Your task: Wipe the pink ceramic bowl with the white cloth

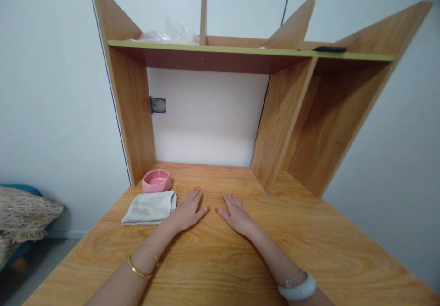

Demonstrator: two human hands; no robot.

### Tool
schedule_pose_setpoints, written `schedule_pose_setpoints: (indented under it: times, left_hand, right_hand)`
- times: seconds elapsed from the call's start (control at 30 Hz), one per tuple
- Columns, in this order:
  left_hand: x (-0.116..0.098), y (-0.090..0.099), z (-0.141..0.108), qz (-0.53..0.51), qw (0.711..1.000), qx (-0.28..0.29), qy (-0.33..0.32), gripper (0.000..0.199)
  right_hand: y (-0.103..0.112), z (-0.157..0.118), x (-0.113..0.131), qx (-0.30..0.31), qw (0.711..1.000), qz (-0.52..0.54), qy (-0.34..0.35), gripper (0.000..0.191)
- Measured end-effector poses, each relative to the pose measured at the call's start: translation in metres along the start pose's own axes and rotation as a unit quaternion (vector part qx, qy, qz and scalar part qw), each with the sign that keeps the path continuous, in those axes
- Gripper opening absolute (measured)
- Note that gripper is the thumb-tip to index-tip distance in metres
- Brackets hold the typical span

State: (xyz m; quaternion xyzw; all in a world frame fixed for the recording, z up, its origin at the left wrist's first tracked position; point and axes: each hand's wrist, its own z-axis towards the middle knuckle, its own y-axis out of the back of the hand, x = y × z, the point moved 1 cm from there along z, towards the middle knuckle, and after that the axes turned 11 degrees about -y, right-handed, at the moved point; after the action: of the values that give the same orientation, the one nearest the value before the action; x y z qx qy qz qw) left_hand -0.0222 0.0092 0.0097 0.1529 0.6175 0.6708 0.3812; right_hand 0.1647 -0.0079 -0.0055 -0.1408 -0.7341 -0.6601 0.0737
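Resting on desk (213,265), left hand (187,211) beside folded cloth (147,209), pink dish (156,186) behind, right hand (236,213), each grip apart

Pale walls (51,90) with thin dark seams (97,22). Wood-grain desk (220,260) below wooden shelf unit (132,106) with green-edged shelf (240,51). Open wall box (159,106) with blue wire (158,100). At left, patterned cover (24,210) above grey floor (57,251). Soft light.

Looks like a room in a home: wood-grain desk (220,260) with built-in hutch (130,109) at its back edge, pink ashtray (156,181) by the hutch's left foot, fringed patterned throw (27,210) past the desk's left edge. Open wall box (158,105), wires showing.
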Motion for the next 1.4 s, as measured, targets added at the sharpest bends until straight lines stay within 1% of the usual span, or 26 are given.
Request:
schedule_pose_setpoints:
  times: [0.1,0.3,0.47,0.6,0.87,1.4]
  left_hand:
    - [0.003,-0.002,-0.001,-0.008,1.0,0.005,-0.001,0.072]
    - [0.007,-0.006,0.001,-0.016,1.0,0.01,-0.009,0.062]
    - [0.007,-0.009,0.001,0.0,1.0,0.028,0.005,0.068]
    - [0.006,-0.014,0.001,0.013,0.999,0.046,0.02,0.067]
    - [0.007,-0.009,-0.002,0.008,0.999,0.04,-0.005,0.069]
    - [0.007,-0.009,-0.003,0.018,0.999,0.037,-0.01,0.068]
  right_hand:
    - [0.0,0.0,0.0,0.008,1.0,0.001,0.004,0.071]
    - [0.001,-0.001,0.0,0.008,1.0,-0.001,0.006,0.071]
    - [0.001,-0.002,0.002,0.009,1.0,-0.01,0.003,0.068]
    - [0.0,-0.002,0.004,0.004,1.0,-0.022,-0.005,0.065]
    - [0.002,-0.003,0.002,0.01,1.0,-0.023,0.009,0.066]
    - [0.004,-0.005,0.004,0.007,0.999,-0.032,0.012,0.063]
